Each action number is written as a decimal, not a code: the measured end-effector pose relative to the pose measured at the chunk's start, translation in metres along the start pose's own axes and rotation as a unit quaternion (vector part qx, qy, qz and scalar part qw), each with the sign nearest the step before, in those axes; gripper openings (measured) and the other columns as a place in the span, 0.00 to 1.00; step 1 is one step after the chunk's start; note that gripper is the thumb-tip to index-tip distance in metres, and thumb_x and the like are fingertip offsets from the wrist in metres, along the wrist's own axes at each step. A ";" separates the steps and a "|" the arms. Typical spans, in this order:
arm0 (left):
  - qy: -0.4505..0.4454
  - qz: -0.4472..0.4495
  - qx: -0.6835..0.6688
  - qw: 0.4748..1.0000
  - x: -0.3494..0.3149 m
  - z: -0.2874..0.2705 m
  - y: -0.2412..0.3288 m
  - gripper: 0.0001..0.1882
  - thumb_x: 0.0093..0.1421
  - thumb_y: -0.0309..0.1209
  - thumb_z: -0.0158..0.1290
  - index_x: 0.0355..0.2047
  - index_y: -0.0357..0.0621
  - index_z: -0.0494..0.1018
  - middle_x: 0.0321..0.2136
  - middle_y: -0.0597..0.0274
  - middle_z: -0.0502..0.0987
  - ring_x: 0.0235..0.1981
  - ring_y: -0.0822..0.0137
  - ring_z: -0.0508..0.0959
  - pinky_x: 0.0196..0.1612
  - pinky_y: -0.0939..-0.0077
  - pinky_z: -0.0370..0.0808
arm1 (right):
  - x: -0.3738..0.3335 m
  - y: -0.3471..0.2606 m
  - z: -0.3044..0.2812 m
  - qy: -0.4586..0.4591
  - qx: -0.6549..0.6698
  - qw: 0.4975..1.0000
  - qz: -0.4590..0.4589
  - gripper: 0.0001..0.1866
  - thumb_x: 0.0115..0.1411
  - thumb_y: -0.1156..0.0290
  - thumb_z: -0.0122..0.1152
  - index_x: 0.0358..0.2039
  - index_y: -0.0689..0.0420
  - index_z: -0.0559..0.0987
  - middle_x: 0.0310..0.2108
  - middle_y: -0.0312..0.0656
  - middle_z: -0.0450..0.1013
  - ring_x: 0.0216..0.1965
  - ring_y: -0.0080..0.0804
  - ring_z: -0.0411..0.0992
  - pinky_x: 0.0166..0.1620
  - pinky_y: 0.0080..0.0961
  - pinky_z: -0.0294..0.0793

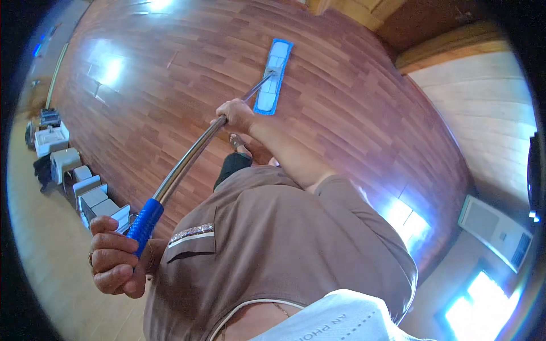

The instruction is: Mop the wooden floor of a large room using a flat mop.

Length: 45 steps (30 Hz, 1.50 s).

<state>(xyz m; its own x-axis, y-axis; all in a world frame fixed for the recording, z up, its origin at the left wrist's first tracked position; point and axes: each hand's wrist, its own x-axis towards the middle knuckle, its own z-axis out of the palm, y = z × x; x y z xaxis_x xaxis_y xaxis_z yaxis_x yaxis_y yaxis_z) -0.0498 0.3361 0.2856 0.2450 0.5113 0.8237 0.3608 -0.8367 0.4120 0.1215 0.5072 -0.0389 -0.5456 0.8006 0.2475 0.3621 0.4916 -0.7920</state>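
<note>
A flat mop (pixel 190 157) with a shiny metal pole runs from the lower left up to the middle of the head view. Its long white head with a blue fringe (pixel 275 77) lies flat on the wooden floor ahead of me. My left hand (pixel 116 258) is closed around the end of the blue ribbed grip (pixel 145 225). Farther down the pole, my right hand (pixel 236 115) is wrapped round the bare metal. My sandalled foot (pixel 240 144) shows just below the right hand.
Several white and grey appliances or boxes (pixel 65 165) line the left wall. A tall white air-conditioner-like unit (pixel 496 232) stands at the right, near a bright window (pixel 478 307). Wooden furniture or panelling (pixel 455 48) edges the far right. Glare marks the brown plank floor (pixel 187 62).
</note>
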 end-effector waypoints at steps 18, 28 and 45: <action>-0.295 0.052 -0.425 0.854 0.056 0.068 -0.068 0.12 0.54 0.41 0.61 0.29 0.46 0.75 0.20 0.67 0.74 0.24 0.68 0.77 0.37 0.64 0.72 | -0.204 -0.018 -0.035 0.343 -0.134 0.898 0.240 0.18 0.45 0.66 0.68 0.10 0.54 0.66 0.13 0.45 0.66 0.20 0.48 0.68 0.25 0.40 0.64; -0.367 -0.028 -0.585 0.723 0.020 0.106 -0.074 0.16 0.48 0.41 0.66 0.30 0.44 0.76 0.20 0.64 0.78 0.25 0.65 0.79 0.41 0.65 0.69 | -0.302 -0.064 0.029 0.404 -0.106 0.810 0.411 0.16 0.46 0.62 0.65 0.12 0.53 0.69 0.16 0.43 0.68 0.27 0.47 0.71 0.34 0.46 0.63; -0.382 -0.149 -0.613 0.675 -0.024 0.100 -0.021 0.08 0.46 0.30 0.65 0.22 0.42 0.77 0.19 0.62 0.78 0.25 0.64 0.79 0.40 0.65 0.68 | -0.374 -0.116 0.058 0.268 -0.178 0.827 0.461 0.09 0.42 0.66 0.63 0.17 0.54 0.72 0.21 0.43 0.73 0.29 0.47 0.71 0.38 0.43 0.63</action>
<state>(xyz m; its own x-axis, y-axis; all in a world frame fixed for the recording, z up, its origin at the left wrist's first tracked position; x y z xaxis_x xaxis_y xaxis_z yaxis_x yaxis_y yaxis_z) 0.0270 0.3609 0.2185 0.8874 0.2533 0.3852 -0.4055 0.0314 0.9135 0.2396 0.1314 -0.0723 0.4658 0.8810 -0.0826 0.6884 -0.4195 -0.5918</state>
